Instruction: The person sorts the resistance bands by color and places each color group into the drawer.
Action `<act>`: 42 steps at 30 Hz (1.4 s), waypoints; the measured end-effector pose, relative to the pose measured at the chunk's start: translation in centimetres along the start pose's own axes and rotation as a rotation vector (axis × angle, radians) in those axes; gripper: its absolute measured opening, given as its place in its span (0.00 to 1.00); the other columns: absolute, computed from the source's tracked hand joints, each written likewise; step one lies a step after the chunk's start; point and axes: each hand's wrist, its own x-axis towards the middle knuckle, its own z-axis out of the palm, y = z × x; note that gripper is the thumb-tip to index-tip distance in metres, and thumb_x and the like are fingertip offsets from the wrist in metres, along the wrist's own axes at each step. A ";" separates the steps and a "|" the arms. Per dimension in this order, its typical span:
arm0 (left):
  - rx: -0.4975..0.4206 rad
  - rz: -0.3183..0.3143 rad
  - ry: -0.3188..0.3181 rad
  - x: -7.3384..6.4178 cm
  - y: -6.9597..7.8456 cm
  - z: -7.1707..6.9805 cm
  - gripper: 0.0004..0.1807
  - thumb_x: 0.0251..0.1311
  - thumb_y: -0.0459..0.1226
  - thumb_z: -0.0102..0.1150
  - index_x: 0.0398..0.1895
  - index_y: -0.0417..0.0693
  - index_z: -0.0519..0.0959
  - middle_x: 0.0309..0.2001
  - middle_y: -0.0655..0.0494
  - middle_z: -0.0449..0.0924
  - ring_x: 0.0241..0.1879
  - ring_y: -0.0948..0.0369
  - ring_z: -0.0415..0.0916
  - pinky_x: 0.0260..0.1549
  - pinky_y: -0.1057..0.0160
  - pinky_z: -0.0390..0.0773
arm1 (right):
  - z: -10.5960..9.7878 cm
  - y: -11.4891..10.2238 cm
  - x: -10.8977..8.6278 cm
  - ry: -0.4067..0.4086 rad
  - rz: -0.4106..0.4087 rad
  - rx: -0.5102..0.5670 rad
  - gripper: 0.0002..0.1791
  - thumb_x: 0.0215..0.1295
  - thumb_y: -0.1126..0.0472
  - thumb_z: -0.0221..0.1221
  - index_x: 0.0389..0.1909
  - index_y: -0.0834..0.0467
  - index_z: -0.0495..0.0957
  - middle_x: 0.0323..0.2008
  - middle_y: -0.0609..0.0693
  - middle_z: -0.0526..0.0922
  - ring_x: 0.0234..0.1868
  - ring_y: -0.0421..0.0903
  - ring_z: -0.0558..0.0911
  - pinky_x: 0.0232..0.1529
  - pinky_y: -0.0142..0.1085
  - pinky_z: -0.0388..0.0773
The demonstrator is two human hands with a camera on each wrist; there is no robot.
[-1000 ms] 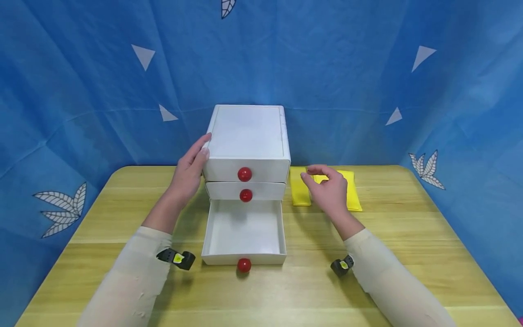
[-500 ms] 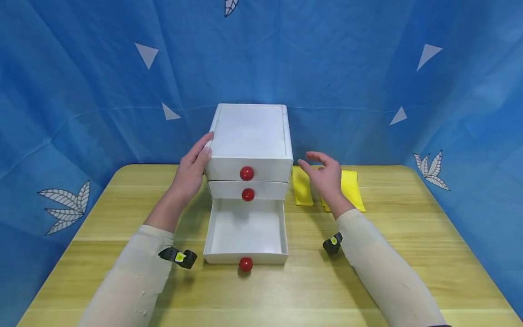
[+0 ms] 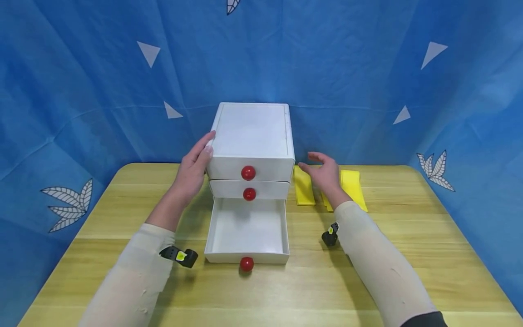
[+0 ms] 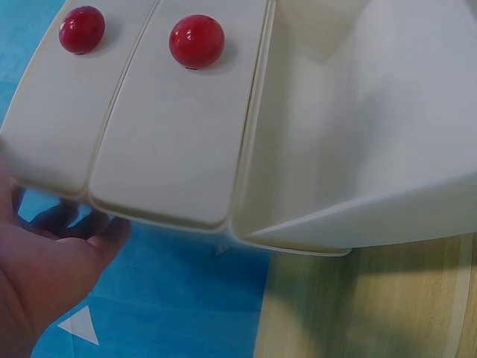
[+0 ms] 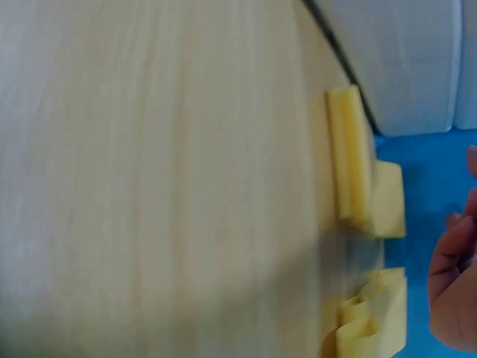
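Observation:
A white drawer cabinet (image 3: pixel 253 131) with red knobs stands at the table's back. Its bottom drawer (image 3: pixel 267 259) is pulled out, with nothing seen inside; the upper two are closed. My left hand (image 3: pixel 189 172) rests against the cabinet's left side near the top front corner, and in the left wrist view its bent fingers touch that side. To the right of the cabinet, my right hand (image 3: pixel 326 176) hovers with thumb and fingers apart, holding nothing. Below and around it lie a narrow folded yellow cloth (image 3: pixel 303 193) and more folded yellow cloth (image 3: pixel 353 188), partly hidden by that hand.
The cabinet and cloths stand on a wooden table (image 3: pixel 408 254) with rounded back corners. A blue patterned curtain (image 3: pixel 347 68) hangs right behind and at both sides. The drawer's red knob (image 3: pixel 246 264) juts out towards me.
My right hand has moved up and slightly left, away from the yellow cloth, towards the cabinet's right side. The left hand stays on the cabinet, and the view has shifted slightly.

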 end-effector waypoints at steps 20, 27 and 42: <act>-0.003 -0.028 0.002 -0.1 -0.1 0.1 0.27 0.76 0.58 0.36 0.77 0.80 0.55 0.78 0.67 0.47 0.75 0.56 0.48 0.66 0.41 0.59 | 0.2 2.4 1.2 -0.140 0.015 -0.225 0.29 0.68 0.57 0.64 0.68 0.60 0.72 0.64 0.58 0.75 0.67 0.58 0.69 0.66 0.52 0.64; 0.003 -0.024 -0.005 0.0 -0.1 0.0 0.27 0.77 0.57 0.36 0.77 0.80 0.55 0.78 0.66 0.47 0.75 0.56 0.48 0.65 0.40 0.60 | 0.3 2.3 1.2 -0.173 0.021 -0.275 0.29 0.70 0.56 0.62 0.67 0.64 0.71 0.61 0.60 0.77 0.63 0.59 0.72 0.64 0.52 0.67; -0.001 -0.027 -0.006 0.0 -0.1 -0.1 0.27 0.77 0.57 0.36 0.77 0.80 0.54 0.78 0.66 0.47 0.75 0.56 0.47 0.65 0.40 0.60 | 0.2 2.2 0.4 -0.117 -0.052 -0.249 0.12 0.69 0.61 0.62 0.50 0.60 0.78 0.49 0.59 0.80 0.51 0.58 0.77 0.55 0.51 0.74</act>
